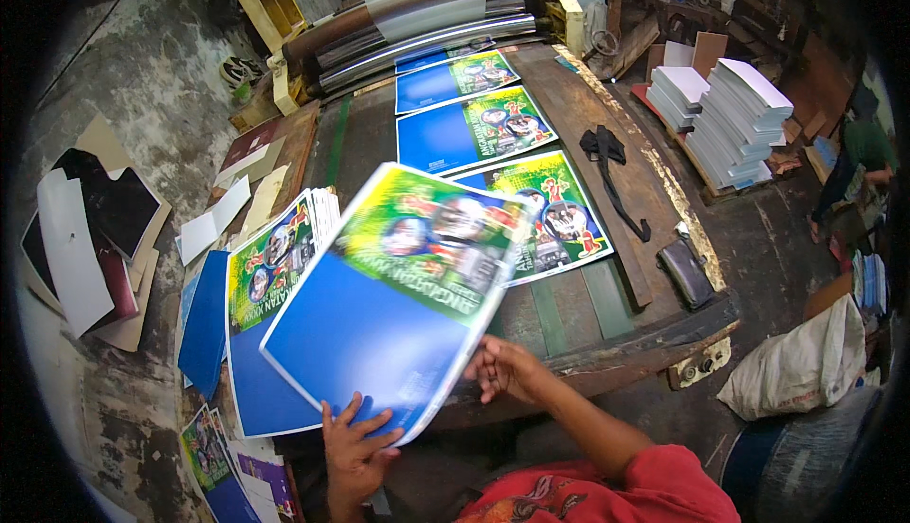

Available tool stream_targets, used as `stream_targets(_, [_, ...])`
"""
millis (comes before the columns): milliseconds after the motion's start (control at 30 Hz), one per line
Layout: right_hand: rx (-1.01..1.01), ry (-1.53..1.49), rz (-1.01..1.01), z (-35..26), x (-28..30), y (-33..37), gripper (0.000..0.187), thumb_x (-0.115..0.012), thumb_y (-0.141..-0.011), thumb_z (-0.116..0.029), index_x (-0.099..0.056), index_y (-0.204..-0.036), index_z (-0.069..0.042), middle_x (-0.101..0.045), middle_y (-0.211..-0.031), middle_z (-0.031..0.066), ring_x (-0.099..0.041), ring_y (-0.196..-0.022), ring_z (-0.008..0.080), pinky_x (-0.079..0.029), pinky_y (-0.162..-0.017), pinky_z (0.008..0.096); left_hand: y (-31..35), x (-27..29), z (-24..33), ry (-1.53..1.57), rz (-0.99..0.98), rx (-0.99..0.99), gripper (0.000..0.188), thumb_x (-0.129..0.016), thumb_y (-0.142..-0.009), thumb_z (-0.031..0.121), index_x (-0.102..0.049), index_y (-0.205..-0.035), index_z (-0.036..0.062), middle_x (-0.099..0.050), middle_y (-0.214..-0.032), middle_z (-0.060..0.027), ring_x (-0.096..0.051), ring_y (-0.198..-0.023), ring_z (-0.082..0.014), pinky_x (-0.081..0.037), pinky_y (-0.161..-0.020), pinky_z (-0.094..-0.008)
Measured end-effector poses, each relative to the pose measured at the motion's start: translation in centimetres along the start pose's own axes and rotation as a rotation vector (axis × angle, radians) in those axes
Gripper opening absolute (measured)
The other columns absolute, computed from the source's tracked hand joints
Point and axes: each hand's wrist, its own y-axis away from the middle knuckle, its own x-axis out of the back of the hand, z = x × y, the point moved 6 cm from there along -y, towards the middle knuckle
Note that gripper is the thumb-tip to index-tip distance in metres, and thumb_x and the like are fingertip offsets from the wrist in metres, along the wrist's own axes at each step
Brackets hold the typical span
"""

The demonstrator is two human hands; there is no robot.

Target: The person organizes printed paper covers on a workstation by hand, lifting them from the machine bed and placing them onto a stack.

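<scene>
A large printed sheet (379, 324), blue with a green and yellow picture panel, is tilted in front of me, its upper right part blurred. My left hand (355, 447) grips its near edge, fingers spread over the printed face; the thumb is partly hidden. My right hand (504, 368) is beside the sheet's right edge, fingers loosely curled and apart; whether they touch the edge is unclear. Under the sheet at left lies a stack of matching sheets (248, 381). Beyond it, similar sheets (438, 139) lie in a row on the conveyor bed (578, 333), partly covered by it.
A roller machine (427, 44) with clear film stands at the far end. A black strap (616, 182) and dark pouch (684, 272) lie on the right side. Paper stacks (735, 129) and a white sack (801, 362) are further right. Loose boards (90, 238) lie left. Another person (867, 144) is at far right.
</scene>
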Motion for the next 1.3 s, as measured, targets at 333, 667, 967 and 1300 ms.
stream_targets(333, [-0.182,-0.096,0.520,7.8,2.8,6.9,0.035,-0.054,-0.097,-0.033,-0.051,-0.113,-0.003,-0.066,-0.084,0.0151,-0.061,-0.066,0.0160,-0.058,-0.061,0.0374,0.7,1.3,-4.8,-0.205,0.216,0.243,0.053,-0.061,-0.090,0.037,-0.057,-0.130,0.0033,-0.051,-0.139,-0.0171,-0.039,-0.136,-0.0386,-0.026,-0.112,-0.0515])
stream_targets(667, [-0.120,-0.142,0.494,8.0,3.8,6.8,0.047,-0.038,-0.102,-0.042,-0.048,-0.121,0.000,-0.067,-0.099,0.0221,-0.063,-0.069,0.0180,-0.059,-0.067,0.0391,2.5,0.7,-6.6,-0.159,0.455,0.174,0.023,-0.065,-0.088,0.019,-0.069,-0.104,0.0028,-0.069,-0.108,-0.0153,-0.060,-0.113,-0.0333,-0.040,-0.095,-0.0451])
stream_targets(967, [0.075,-0.178,0.521,4.3,4.9,3.1,0.046,-0.035,-0.103,-0.041,-0.049,-0.117,0.001,-0.064,-0.104,0.0197,-0.061,-0.076,0.0203,-0.057,-0.071,0.0414,2.7,1.4,-6.8,0.053,0.469,0.299,0.026,-0.063,-0.091,0.021,-0.069,-0.108,0.0026,-0.067,-0.110,-0.0152,-0.061,-0.107,-0.0318,-0.040,-0.096,-0.0405])
stream_targets(1300, [0.196,-0.193,0.576,2.9,5.4,-0.2,0.032,-0.037,-0.102,-0.039,-0.043,-0.118,-0.011,-0.057,-0.120,0.0157,-0.060,-0.086,0.0209,-0.054,-0.080,0.0450,5.2,2.7,-11.7,0.766,0.959,0.640,0.036,-0.056,-0.099,0.028,-0.061,-0.109,-0.0062,-0.064,-0.108,-0.0164,-0.059,-0.103,-0.0250,-0.043,-0.097,-0.0366])
